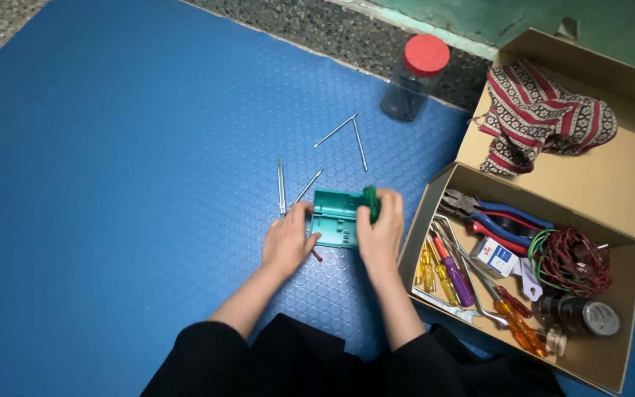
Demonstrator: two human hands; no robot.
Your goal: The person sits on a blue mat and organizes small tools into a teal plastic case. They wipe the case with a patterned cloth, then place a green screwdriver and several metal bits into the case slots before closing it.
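A teal plastic case (336, 215) lies open on the blue mat (112, 184) in front of me. My left hand (286, 241) rests on the case's left edge, fingers touching it. My right hand (381, 228) is closed around a dark green handle (370, 198) at the case's right end. Several thin metal shafts lie on the mat beyond the case: one (281, 186) upright on the left, one (308, 185) slanted beside it, two more (347, 132) farther back. A small reddish piece (318, 255) pokes out under my left hand.
An open cardboard box (597, 360) on the right holds screwdrivers (450, 276), pliers (497, 218), coiled wire (575, 261), tape and a small carton. A patterned cloth (545, 114) lies on its lid. A clear jar with a red cap (414, 76) stands behind.
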